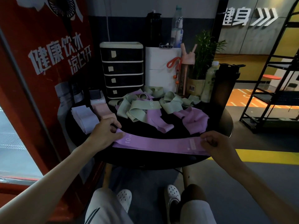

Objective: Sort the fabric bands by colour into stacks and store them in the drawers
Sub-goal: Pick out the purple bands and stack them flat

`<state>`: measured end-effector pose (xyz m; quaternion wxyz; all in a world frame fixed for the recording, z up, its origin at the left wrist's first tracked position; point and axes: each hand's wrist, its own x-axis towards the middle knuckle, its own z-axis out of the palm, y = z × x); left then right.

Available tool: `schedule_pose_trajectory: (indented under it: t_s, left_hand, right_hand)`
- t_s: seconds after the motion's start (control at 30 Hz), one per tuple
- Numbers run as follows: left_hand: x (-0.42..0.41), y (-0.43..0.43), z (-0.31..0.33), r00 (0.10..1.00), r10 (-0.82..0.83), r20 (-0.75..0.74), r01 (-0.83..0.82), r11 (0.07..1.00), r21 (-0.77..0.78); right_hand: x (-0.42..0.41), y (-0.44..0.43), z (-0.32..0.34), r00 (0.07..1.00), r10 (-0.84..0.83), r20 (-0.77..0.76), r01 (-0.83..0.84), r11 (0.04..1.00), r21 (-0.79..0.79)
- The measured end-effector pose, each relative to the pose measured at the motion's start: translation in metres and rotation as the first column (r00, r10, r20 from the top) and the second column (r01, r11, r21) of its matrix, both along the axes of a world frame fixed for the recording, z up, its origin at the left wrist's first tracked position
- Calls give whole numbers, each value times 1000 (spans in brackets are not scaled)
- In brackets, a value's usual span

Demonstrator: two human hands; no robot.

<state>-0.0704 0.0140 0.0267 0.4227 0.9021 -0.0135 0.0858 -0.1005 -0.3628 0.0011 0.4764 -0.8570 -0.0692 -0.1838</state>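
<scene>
A purple fabric band point(159, 143) marked "10 LB" lies stretched flat along the near edge of the round black table point(226, 120). My left hand point(105, 133) pinches its left end and my right hand point(213, 143) pinches its right end. Behind it lies a loose heap of green bands point(139, 107) and purple bands point(194, 118). At the left stand two neat stacks, one pale lilac point(84, 116) and one pink point(102, 110). The black drawer unit point(123, 70), with several drawers all closed, stands at the back of the table.
A white box point(160, 68), bottles point(177, 25), a pink tumbler point(186, 75), a potted plant point(202, 62) and a dark shaker point(224, 84) crowd the back right. A red panel point(32, 78) rises at the left; a black rack point(275, 78) stands at the right.
</scene>
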Motion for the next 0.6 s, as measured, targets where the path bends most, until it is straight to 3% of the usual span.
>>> schedule_pose_trajectory:
  t_s: [0.17, 0.33, 0.6]
  left_hand:
    - [-4, -4, -2, 1000, 13, 23, -14, 999, 31]
    - [-6, -7, -5, 999, -1, 39, -1, 998, 64]
    - [-11, -19, -9, 976, -141, 168, 74, 933, 352]
  right_hand:
    - [-3, -1, -5, 1000, 8, 15, -8, 1000, -1]
    - [-3, -4, -9, 999, -26, 19, 28, 995, -98]
    - [-4, -2, -15, 984, -57, 167, 115, 924, -365]
